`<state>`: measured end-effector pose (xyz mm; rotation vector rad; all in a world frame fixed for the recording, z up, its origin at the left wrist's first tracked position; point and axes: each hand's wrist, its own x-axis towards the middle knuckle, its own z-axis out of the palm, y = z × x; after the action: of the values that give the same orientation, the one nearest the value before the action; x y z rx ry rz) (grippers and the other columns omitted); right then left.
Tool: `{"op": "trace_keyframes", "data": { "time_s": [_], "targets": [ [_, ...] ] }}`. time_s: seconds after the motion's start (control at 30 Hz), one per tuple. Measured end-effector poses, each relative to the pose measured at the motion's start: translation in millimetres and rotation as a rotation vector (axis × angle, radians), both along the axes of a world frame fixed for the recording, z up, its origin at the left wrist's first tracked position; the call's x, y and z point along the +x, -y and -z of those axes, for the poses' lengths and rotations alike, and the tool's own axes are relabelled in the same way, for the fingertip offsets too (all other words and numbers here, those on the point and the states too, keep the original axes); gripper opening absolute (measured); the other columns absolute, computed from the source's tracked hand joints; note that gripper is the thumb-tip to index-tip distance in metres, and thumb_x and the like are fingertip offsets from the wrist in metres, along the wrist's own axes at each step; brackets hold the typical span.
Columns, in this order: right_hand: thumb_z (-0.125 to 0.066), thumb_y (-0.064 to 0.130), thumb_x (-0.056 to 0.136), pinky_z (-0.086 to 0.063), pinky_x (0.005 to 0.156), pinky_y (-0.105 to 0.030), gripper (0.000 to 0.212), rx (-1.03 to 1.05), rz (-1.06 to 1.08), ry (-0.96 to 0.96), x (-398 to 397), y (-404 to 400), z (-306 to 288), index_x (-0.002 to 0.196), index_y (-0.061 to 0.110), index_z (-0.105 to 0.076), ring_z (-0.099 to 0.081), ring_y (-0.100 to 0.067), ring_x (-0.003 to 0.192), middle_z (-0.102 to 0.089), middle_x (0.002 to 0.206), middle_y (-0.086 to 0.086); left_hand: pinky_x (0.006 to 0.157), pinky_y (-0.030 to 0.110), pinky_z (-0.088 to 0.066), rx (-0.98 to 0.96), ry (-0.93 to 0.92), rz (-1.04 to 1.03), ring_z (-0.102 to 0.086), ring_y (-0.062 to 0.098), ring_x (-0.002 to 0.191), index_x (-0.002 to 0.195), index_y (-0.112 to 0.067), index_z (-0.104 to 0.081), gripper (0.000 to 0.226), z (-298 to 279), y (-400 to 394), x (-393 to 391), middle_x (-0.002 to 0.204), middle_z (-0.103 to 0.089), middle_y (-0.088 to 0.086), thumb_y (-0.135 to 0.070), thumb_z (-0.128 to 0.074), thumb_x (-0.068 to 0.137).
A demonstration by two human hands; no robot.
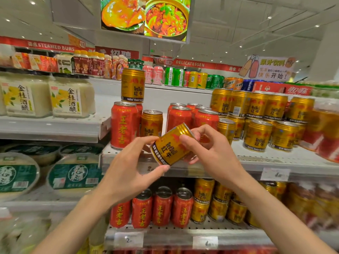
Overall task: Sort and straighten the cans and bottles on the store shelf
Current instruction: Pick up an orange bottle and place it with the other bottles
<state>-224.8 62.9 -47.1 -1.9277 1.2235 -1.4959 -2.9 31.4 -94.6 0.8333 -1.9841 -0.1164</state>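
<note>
A person's left hand [128, 167] and right hand [211, 151] together grasp a short gold metal Red Bull can [171, 144], tilted with its top toward the upper right, in front of a white perforated metal shelf [275, 158]. Left fingers pinch its base end; right fingers curl round its upper half. Tall red herbal-tea cans [123, 124] stand behind, one carrying another gold can [133, 85].

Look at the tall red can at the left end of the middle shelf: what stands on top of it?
A gold Red Bull can stands upright on the tall red can. Its base hides most of the red can's lid, and whether it also rests on a red can behind cannot be seen.
</note>
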Motion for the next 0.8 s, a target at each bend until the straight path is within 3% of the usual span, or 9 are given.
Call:
{"op": "trace_keyframes", "data": {
  "time_s": [0.1,0.27,0.6,0.73,0.8],
  "targets": [
    [-0.071,0.031,0.092,-0.061,0.053,-0.034,0.029,0.002,0.013,0.013,-22,-7,0,0.084,0.015,-0.049,-0.076,-0.014,0.081,-0.070,0.088,0.002,0.085,0.016,-0.050,-0.002,-0.003,0.032,-0.059,-0.002,0.107,0.133,-0.037,-0.048,0.066,0,-2,-21,0.121,-0.058,-0.024,-0.066,-0.065,0.077],
    [-0.073,0.029,0.091,-0.058,0.048,-0.032,0.034,-0.001,0.013,0.063,-72,-13,-4,0.084,0.006,-0.049,-0.074,-0.024,0.061,-0.071,0.085,-0.002,0.082,0.013,-0.045,-0.049,-0.013,0.039,-0.059,-0.002,0.101,0.128,-0.032,-0.056,0.063,-7,-8,-69,0.114,-0.063,-0.021,-0.063,-0.070,0.074],
    [-0.074,0.035,0.089,-0.057,0.050,-0.032,0.034,0.016,0.021,0.018,-222,-34,-15,0.085,0.011,-0.050,-0.073,-0.021,0.060,-0.074,0.092,0.006,0.080,0.020,-0.049,-0.071,0.006,0.058,-0.063,0.006,0.100,0.127,-0.034,-0.055,0.062,-12,-19,-217,0.111,-0.063,-0.023,-0.064,-0.072,0.075],
    [-0.075,0.039,0.085,-0.054,0.046,-0.031,0.037,-0.014,0.054,0.023,-269,-34,-23,0.085,0.012,-0.050,-0.072,-0.029,0.061,-0.073,0.095,-0.005,0.074,0.024,-0.052,-0.068,-0.007,0.049,-0.062,0.005,0.096,0.128,-0.036,-0.053,0.063,-13,-15,-270,0.112,-0.062,-0.024,-0.067,-0.068,0.075],
    [-0.076,0.040,0.086,-0.051,0.046,-0.030,0.040,-0.017,0.079,0.004,-286,-33,-28,0.088,0.009,-0.051,-0.070,-0.024,0.058,-0.074,0.092,-0.007,0.072,0.027,-0.054,-0.062,-0.007,0.039,-0.061,0.004,0.096,0.130,-0.037,-0.051,0.066,-16,-11,-292,0.113,-0.060,-0.024,-0.070,-0.065,0.075]
  ]
}}
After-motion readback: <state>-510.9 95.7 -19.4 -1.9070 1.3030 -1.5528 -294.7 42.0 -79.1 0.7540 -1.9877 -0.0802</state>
